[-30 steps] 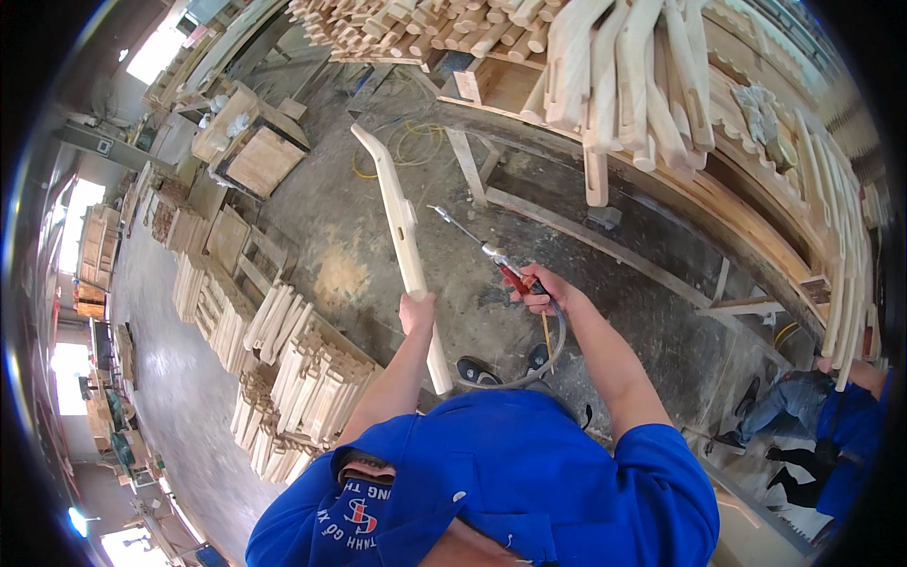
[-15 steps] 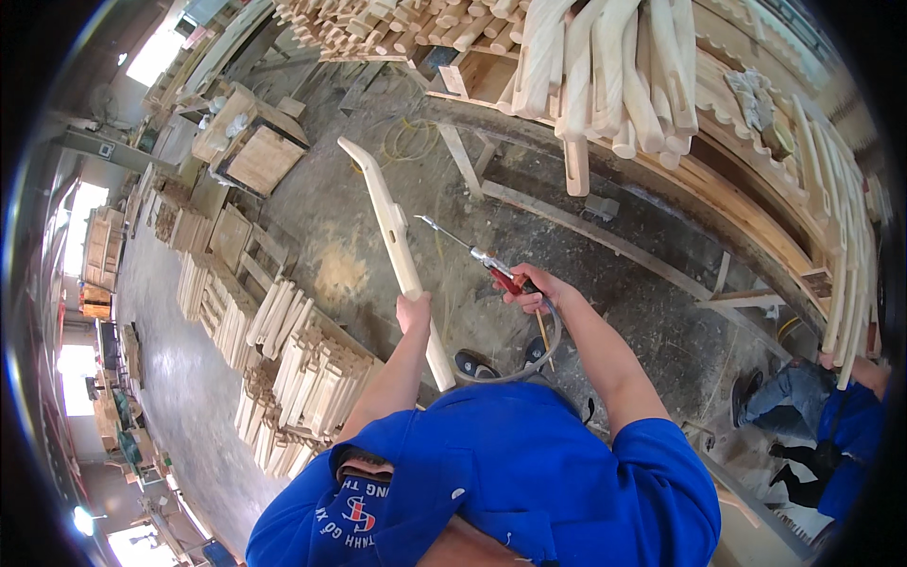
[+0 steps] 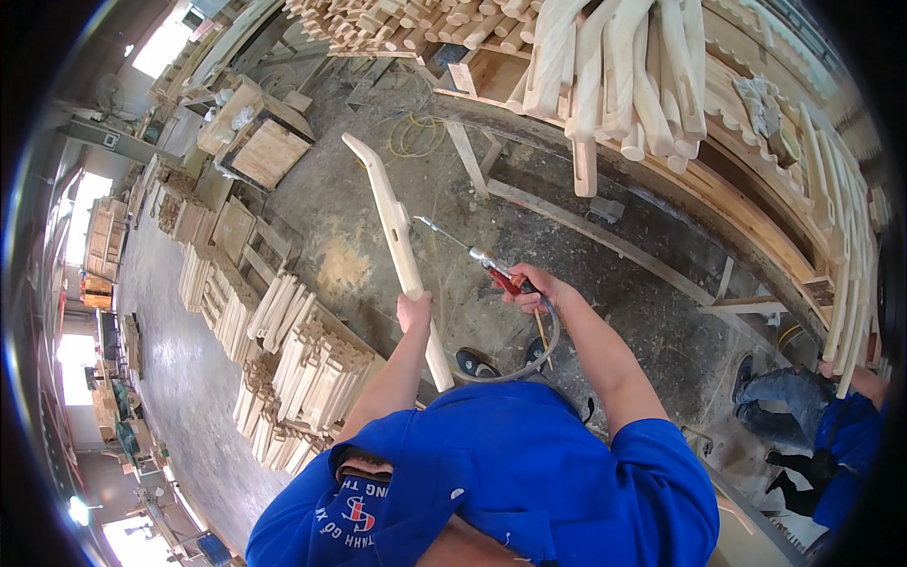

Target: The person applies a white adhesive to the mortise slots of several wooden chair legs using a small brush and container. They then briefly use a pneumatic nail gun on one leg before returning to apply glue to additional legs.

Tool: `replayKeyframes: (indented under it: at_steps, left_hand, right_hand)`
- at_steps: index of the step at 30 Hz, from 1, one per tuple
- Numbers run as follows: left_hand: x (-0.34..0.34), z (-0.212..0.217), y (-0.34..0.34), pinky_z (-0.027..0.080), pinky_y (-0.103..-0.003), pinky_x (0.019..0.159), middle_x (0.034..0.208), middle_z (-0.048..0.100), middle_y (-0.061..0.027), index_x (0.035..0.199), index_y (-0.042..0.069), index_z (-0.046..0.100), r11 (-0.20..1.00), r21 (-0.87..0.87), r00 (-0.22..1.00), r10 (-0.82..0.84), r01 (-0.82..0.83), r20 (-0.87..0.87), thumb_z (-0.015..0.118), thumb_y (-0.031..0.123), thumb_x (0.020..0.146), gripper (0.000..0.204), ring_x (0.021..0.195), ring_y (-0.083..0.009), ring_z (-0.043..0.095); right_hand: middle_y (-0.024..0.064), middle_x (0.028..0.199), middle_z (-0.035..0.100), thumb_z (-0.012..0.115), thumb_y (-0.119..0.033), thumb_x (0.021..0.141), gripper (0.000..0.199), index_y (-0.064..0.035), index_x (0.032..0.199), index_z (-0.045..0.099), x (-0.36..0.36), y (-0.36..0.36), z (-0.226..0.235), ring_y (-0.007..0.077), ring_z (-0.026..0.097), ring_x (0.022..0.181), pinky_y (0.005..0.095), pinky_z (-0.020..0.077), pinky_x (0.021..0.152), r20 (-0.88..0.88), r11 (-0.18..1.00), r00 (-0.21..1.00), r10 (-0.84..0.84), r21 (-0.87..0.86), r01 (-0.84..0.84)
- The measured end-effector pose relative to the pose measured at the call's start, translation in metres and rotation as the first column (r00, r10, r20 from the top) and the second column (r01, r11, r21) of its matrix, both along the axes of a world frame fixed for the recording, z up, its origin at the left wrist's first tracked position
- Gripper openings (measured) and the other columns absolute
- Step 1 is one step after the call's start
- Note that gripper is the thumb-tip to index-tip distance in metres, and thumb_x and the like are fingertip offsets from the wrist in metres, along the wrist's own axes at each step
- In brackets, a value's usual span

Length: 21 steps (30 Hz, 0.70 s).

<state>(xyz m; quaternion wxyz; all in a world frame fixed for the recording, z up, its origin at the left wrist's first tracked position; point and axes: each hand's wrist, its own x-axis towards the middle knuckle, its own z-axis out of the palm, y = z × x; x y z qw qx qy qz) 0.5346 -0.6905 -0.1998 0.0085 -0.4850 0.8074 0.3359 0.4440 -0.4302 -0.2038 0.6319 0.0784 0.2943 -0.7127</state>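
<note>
Gripping a long curved wooden chair leg (image 3: 397,236) upright in the closed left hand (image 3: 414,310) over the dusty floor (image 3: 605,283), the worker's right hand (image 3: 534,288), clenched on a red-handled air blow gun (image 3: 477,257), should probably hold the nozzle near the mortise slot and sweep along the grain.

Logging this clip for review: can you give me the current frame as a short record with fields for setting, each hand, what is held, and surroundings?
Setting: woodworking shop, dusty concrete floor
Left hand: gripped around a long pale wooden furniture part, held slanting up and away
Right hand: closed on a red-handled air blow gun, thin metal nozzle aimed at the wooden part
Hose: grey, loops from the gun down past the shoes
Left of person: stacks of cut wooden pieces
Above: curved wooden parts on a rack
Lower right: another person's sleeve and legs
</note>
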Motion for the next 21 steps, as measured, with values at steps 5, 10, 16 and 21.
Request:
replayKeyframes:
  at_steps: [5,10,16,21]
  left_hand:
    - [0.004,0.002,-0.002,0.048,-0.041,0.083,0.096,0.065,-0.0196,0.098,-0.002,0.059,0.998,0.067,0.999,0.008,-0.004,-0.05,0.068,0.027,0.063,0.046,0.092,-0.0323,0.063]
    - [0.005,0.007,0.0,0.047,-0.041,0.083,0.094,0.064,-0.0183,0.095,-0.002,0.06,0.995,0.099,0.997,0.018,-0.011,-0.075,0.071,0.026,0.062,0.044,0.092,-0.0319,0.062]
    - [0.008,-0.002,-0.011,0.049,-0.041,0.079,0.09,0.065,-0.0176,0.095,0.0,0.06,1.0,0.011,0.998,-0.016,0.017,-0.067,0.071,0.027,0.062,0.045,0.086,-0.0309,0.064]
    - [0.011,-0.002,-0.029,0.05,-0.042,0.079,0.093,0.066,-0.0169,0.098,0.002,0.059,0.998,-0.004,0.998,-0.06,0.06,-0.024,0.07,0.031,0.062,0.047,0.088,-0.0318,0.065]
  right_hand:
    - [0.0115,0.079,0.058,0.042,-0.039,0.09,0.044,-0.0011,0.109,0.052,0.001,-0.003,0.001,0.0024,0.034,0.032,0.0184,0.0262,0.031,0.019,1.0,1.0,0.003,0.001,-0.003]
    - [0.0095,0.074,0.06,0.038,-0.037,0.092,0.046,0.0008,0.115,0.052,0.002,-0.005,-0.004,0.003,0.035,0.031,0.0195,0.0267,0.032,0.021,0.999,1.0,-0.003,-0.039,0.004]
    - [0.0102,0.076,0.059,0.039,-0.037,0.092,0.043,-0.0002,0.11,0.052,0.004,-0.009,-0.003,0.0026,0.035,0.032,0.0186,0.0257,0.031,0.033,0.997,0.999,0.006,-0.071,-0.003]
    - [0.0107,0.076,0.06,0.037,-0.036,0.093,0.044,0.0011,0.111,0.051,0.002,-0.011,-0.004,0.003,0.035,0.032,0.0189,0.0261,0.03,0.049,0.996,0.999,0.014,-0.087,-0.009]
